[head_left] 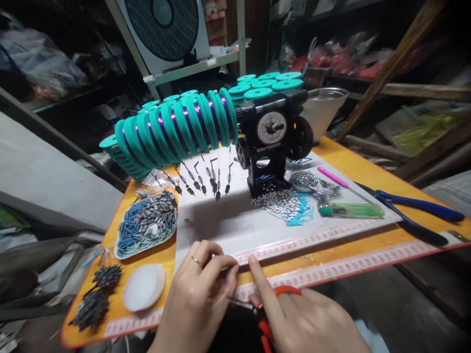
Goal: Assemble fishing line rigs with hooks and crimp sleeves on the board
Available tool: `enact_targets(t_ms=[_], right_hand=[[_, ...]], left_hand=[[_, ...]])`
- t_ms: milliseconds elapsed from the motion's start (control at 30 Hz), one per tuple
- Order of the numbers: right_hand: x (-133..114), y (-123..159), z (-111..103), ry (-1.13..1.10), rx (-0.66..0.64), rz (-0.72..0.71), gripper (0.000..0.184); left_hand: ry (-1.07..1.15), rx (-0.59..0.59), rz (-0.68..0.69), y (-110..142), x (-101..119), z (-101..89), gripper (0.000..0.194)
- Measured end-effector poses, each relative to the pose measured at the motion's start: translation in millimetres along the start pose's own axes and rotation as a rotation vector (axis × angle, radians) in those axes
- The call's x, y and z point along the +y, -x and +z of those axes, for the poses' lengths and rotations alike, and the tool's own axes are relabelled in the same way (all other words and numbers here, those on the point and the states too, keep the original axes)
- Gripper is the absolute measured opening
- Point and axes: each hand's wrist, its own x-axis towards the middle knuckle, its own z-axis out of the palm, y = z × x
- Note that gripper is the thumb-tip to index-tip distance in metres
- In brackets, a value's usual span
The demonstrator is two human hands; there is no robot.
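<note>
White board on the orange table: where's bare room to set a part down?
Best: white board between parts tray, bead pile, left hand and right hand; hanging rigs limit height. Smaller: orange table right of the board, beyond the blue-handled pliers. Crowded: machine base to green cutter; left side, tray to dark clusters.

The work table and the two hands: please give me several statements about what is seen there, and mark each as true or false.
1. The right hand holds red-handled pliers. True.
2. The left hand wears no ring. False: a gold-coloured ring is on one finger.
3. The blue-handled pliers are in the left hand. False: they lie on the right side of the table.
4. The tray of small parts is left of the black machine. True.
5. The spools on the machine are red. False: they are green.
</note>
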Motion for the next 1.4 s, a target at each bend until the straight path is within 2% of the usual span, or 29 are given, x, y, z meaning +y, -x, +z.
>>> enact_targets(t_ms=[133, 267, 633, 1167, 1400], right_hand=[[-1.5, -4.8, -6.3, 0.09, 0.008, -0.015, 0.049], [-0.9, -9.4, -12.1, 0.134, -0.042, -0.039, 0.045], [1.3, -9.2, -10.5, 0.164, -0.026, -0.076, 0.045], [4.3, -7.1, -9.2, 0.148, -0.033, -0.098, 0.049], [6.8, -1.7, -5.7, 0.057, -0.026, -0.031, 0.056]], left_hand=[[0.026, -0.004, 0.009, 2.9, -4.8, -5.0, 0.013], [0.058, -0.015, -0.004, 5.5, -7.5, -6.0, 0.013], [0.106, -0.024, -0.032, 6.6, -9.6, -5.0, 0.013], [0.129, -0.02, -0.051, 6.8, -9.2, -2.9, 0.012], [0.084, 0.023, -0.022, 3.5, -6.3, -0.3, 0.012]])
